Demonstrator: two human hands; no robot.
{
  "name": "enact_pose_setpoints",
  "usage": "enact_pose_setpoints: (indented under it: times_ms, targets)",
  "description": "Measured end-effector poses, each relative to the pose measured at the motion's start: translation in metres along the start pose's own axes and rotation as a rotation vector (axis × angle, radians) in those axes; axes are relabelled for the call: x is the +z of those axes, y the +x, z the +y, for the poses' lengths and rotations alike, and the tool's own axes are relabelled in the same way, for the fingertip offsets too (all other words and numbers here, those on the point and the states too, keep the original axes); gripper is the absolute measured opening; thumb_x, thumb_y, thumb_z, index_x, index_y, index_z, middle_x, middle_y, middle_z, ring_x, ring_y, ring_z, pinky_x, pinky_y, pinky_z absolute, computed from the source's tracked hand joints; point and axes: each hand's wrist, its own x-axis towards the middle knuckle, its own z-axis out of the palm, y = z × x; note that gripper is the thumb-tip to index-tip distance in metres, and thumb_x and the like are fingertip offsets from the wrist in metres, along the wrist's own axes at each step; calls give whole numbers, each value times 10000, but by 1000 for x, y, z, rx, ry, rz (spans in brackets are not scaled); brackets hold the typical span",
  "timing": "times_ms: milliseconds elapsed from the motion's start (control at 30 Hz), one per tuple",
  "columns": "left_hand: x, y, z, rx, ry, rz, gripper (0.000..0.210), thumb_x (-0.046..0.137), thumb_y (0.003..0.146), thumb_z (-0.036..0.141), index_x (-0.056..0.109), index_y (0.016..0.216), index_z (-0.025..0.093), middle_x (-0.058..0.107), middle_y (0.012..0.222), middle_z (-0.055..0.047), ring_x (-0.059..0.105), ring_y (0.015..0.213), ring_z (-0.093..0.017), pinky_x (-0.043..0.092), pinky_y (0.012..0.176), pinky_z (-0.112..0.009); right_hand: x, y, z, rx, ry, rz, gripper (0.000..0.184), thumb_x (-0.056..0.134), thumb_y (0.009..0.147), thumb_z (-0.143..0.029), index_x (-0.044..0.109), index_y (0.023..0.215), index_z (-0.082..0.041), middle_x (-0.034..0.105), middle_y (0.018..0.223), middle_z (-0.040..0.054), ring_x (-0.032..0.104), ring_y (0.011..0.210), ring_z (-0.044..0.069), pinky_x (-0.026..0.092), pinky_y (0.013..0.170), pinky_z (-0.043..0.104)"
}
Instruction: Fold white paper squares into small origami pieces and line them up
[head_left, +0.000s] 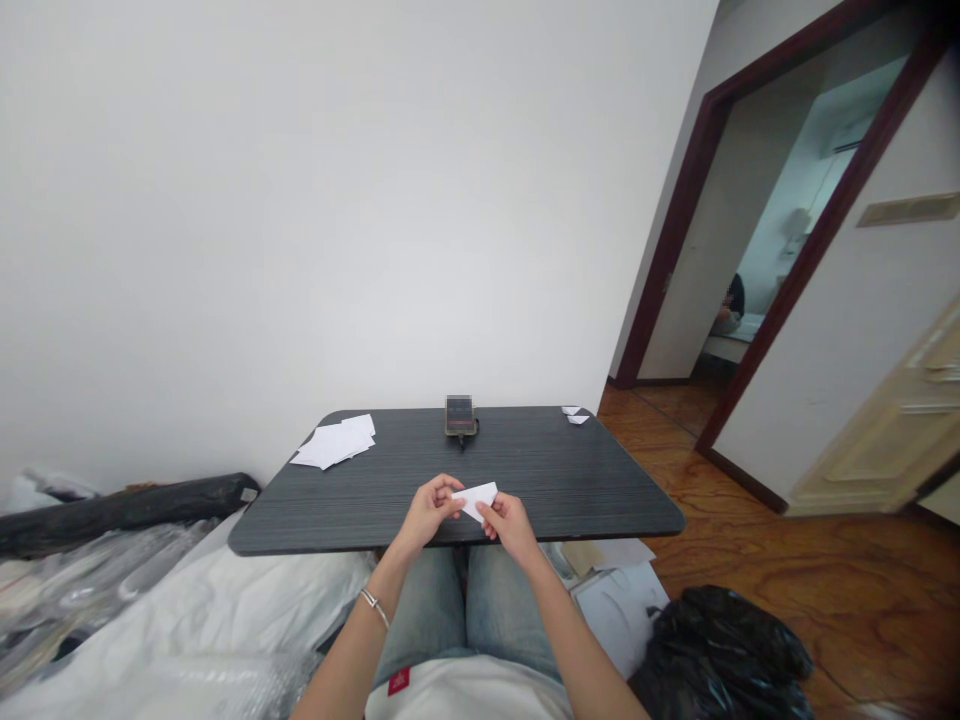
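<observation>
A small folded piece of white paper (474,497) is held between both hands above the near part of the dark table (420,520). My left hand (433,507) pinches its left end, thumb and fingers closed on it. At the lower right edge of the paper, my right hand (506,518) grips it between thumb and fingers. A stack of loose white paper sheets (335,443) lies at the table's left back corner. Small folded white pieces (576,417) rest at the right back corner.
A phone (460,414) on a stand with a cable stands at the table's back edge by the white wall. Plastic-wrapped bundles lie left; a black bag (724,655) sits on the floor at right. Through the doorway, a person (731,305) is partly visible.
</observation>
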Motion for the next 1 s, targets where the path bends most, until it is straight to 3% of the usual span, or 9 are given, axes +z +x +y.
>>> enact_pose_setpoints:
  times_ms: [167, 267, 433, 533, 700, 1000]
  targets:
    - [4, -3, 1, 10, -67, 36, 384, 507, 757, 463, 576, 902, 114, 567, 594, -3, 537, 547, -107, 420, 534, -216, -2, 2, 3, -8, -7, 11, 350, 594, 659, -483, 547, 616, -139, 523, 422, -35, 422, 316, 69, 334, 319, 174]
    - [6, -6, 0, -6, -66, 5, 360, 620, 682, 415, 590, 883, 118, 606, 667, -20, 556, 604, -123, 429, 553, -220, -2, 3, 7, -14, -6, 14, 354, 592, 664, -488, 557, 639, -136, 528, 429, -36, 423, 316, 69, 338, 324, 176]
    - [4, -5, -4, -18, -34, 37, 272, 692, 617, 353, 555, 643, 119, 575, 511, 19, 501, 464, -83, 385, 497, -197, 1, 3, 10, -19, -8, -5, 349, 622, 645, -477, 569, 663, -133, 547, 450, -31, 439, 325, 72, 356, 333, 179]
    - [3, -3, -5, -10, -22, 73, 276, 698, 607, 352, 538, 623, 127, 564, 483, 34, 483, 426, -75, 360, 467, -187, -1, 2, 7, -32, 22, -30, 339, 642, 640, -458, 579, 722, -135, 552, 477, -33, 464, 350, 78, 384, 337, 177]
    - [2, -4, -6, -1, 6, 87, 263, 700, 604, 332, 535, 602, 127, 562, 473, 35, 478, 415, -71, 351, 457, -181, -7, 1, 5, -64, 132, -23, 368, 521, 731, -515, 553, 713, -150, 561, 527, -16, 526, 419, 98, 446, 359, 187]
    - [3, -5, -8, 7, 39, 96, 241, 697, 607, 302, 534, 577, 126, 561, 461, 34, 464, 398, -65, 337, 436, -173, -5, 4, 7, -70, 111, 41, 324, 635, 660, -445, 535, 582, -147, 571, 444, -19, 510, 365, 86, 430, 376, 176]
